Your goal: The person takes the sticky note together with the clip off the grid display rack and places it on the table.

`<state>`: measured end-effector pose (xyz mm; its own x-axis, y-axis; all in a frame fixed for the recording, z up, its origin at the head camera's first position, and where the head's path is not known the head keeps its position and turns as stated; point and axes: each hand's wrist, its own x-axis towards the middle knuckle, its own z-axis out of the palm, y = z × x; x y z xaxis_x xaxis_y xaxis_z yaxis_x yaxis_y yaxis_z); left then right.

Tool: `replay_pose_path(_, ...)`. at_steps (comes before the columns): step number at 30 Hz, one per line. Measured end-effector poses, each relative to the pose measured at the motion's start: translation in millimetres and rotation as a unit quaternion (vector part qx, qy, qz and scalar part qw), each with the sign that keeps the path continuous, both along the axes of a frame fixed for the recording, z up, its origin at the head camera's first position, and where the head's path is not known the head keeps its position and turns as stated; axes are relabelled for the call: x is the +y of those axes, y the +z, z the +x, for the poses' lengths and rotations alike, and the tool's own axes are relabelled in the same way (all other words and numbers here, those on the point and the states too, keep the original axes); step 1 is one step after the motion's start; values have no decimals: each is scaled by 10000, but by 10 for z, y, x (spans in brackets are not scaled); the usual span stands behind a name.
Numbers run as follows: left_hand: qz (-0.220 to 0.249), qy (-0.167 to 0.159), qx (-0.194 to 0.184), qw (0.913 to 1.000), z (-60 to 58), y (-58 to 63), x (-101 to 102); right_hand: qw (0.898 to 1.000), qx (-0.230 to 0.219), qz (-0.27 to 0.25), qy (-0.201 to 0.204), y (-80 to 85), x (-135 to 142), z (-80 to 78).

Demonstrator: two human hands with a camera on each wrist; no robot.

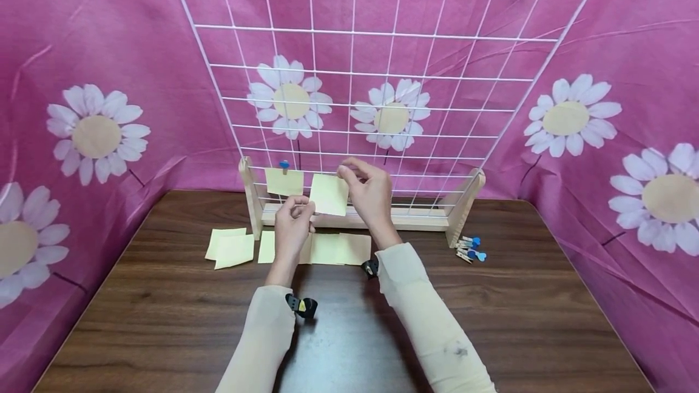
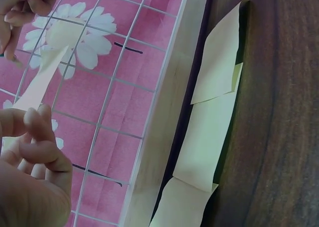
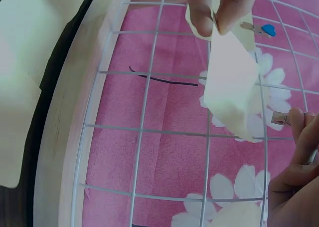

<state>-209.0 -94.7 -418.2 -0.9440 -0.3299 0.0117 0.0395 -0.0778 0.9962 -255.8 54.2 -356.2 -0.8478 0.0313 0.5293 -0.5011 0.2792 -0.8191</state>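
My left hand (image 1: 292,226) pinches a pale yellow sticky note (image 1: 329,194) by its lower left corner, in front of the white wire grid (image 1: 371,103). My right hand (image 1: 372,191) is at the note's upper right. In the right wrist view, the fingers of my right hand (image 3: 296,162) pinch a small wooden clothespin (image 3: 280,118), its tip a little apart from the note; the rest of it is hidden by the fingers. To the left, another yellow note (image 1: 284,182) hangs on the grid from a clothespin with a blue heart (image 1: 284,164).
Loose yellow notes (image 1: 235,250) lie on the wooden table (image 1: 136,308) at left, and a row of overlapping notes (image 2: 207,137) lies before the grid's wooden stand (image 1: 415,220). Several blue-heart clothespins (image 1: 471,248) are heaped at right. A pink flowered cloth (image 1: 109,5) hangs behind.
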Motion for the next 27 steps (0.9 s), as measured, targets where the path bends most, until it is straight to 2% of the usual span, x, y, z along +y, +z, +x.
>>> replay_pose_path(4,0,10,53,10000,12,-17,8,9980,-158,-572,201,4,65,36)
replay_pose_path(7,36,-77,61,9999,26,-19,9,9962,-263,-800,237,4,121,50)
replay_pose_path(13,67,-222,-12,9997,47,-26,26,9948,-515,-844,240,-3,198,68)
replay_pose_path(16,-15,-257,-65,9996,94,38,57,9939,-643,-848,273,107,219,171)
replay_pose_path(20,-106,-261,-68,9996,108,10,83,9930,-703,-888,325,244,248,316)
replay_pose_path(23,-86,-244,13,9997,82,-78,88,9932,-698,-875,334,233,272,337)
replay_pose_path(27,-134,-252,59,9996,104,-80,103,9937,-731,-795,287,212,303,354)
